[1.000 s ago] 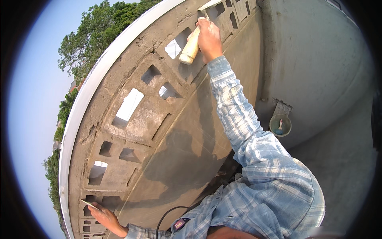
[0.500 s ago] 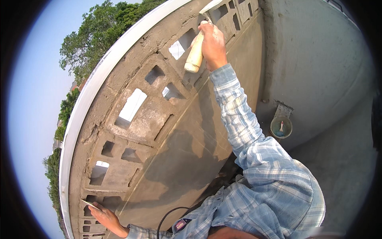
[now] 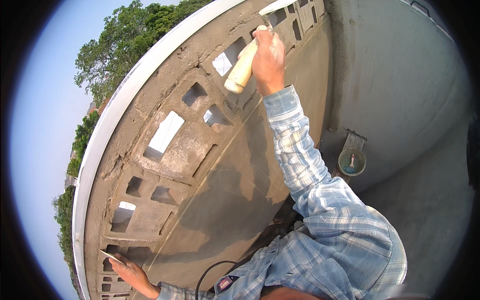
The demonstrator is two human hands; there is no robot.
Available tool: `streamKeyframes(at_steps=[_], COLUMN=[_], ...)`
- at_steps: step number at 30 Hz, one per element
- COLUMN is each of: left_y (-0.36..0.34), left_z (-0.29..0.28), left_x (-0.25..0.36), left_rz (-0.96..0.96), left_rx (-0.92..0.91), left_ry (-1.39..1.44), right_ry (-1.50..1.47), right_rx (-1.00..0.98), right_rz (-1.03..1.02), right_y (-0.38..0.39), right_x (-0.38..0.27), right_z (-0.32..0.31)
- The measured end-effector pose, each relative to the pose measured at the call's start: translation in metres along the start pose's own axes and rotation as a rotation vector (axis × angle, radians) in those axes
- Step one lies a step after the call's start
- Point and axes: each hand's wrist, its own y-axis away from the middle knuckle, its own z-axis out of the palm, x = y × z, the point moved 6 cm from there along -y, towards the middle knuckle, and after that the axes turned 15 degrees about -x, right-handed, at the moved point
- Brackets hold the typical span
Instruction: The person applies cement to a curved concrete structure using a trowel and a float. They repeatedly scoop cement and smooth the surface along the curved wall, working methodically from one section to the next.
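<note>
Right hand (image 3: 270, 59) is closed round a wood-handled trowel (image 3: 242, 70), long axis slanting from butt at lower left to blade (image 3: 276, 7) up beyond the fist, near pierced concrete ventilation blocks (image 3: 186, 149); left hand (image 3: 131, 276), well apart, meets a thin pale flat piece (image 3: 111, 257), grip unclear.

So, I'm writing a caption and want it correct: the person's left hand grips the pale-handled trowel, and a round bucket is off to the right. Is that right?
Wrong hand: the head view shows the right hand gripping the pale-handled trowel. The round bucket is off to the right.
</note>
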Motion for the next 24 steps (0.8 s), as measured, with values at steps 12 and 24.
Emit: streamKeyframes(at_steps=[12, 24], left_y=[-0.003, -0.005], left_z=[-0.005, -0.012], left_x=[0.007, 0.017], left_rz=[-0.067, -0.206], left_rx=[-0.064, -0.177], left_ry=[0.034, 0.097], right_ry=[0.094, 0.033], right_rx=[-0.023, 0.090], right_rz=[0.081, -0.142], right_y=[-0.016, -0.002], right_x=[0.024, -0.010], right_z=[-0.009, -0.004])
